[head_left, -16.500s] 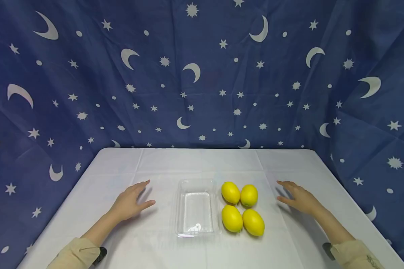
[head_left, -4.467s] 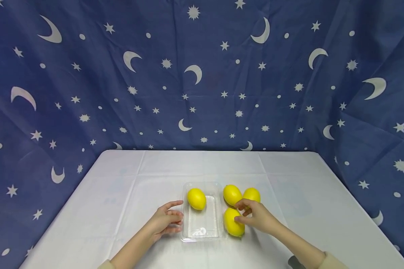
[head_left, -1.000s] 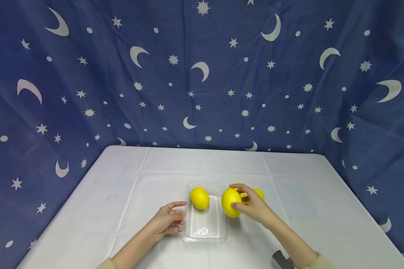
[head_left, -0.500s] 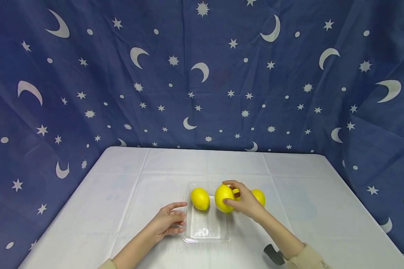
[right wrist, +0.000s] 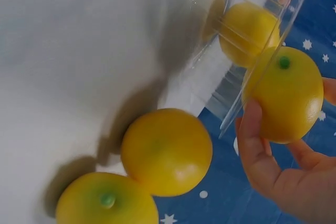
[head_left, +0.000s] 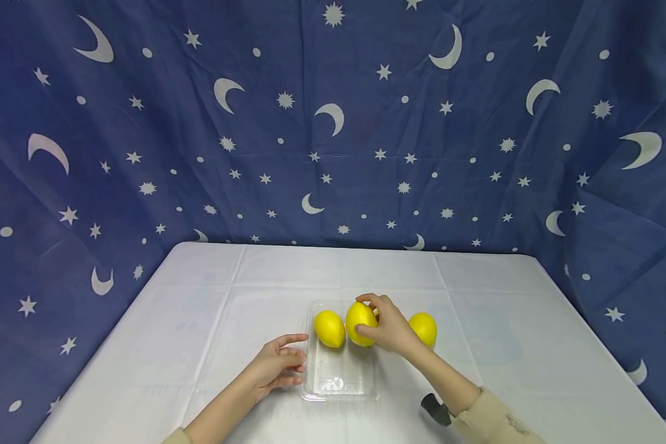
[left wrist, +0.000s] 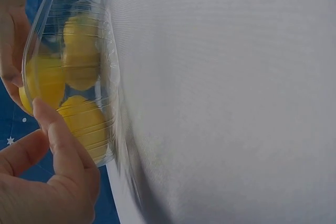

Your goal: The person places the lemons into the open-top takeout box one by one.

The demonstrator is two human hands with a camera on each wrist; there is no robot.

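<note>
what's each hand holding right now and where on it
The right hand grips a lemon around its side, thumb below and fingers over the top, above the clear tray. The left hand holds nothing; its fingers rest against the tray's left wall.

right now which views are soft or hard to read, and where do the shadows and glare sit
Head view: evenly lit and sharp, glare on the clear tray. Left wrist view: the left hand is blurred up close, lemons smeared behind ribbed plastic. Right wrist view: sharper, the right hand holds a lemon; soft shadows under the loose lemons.
</note>
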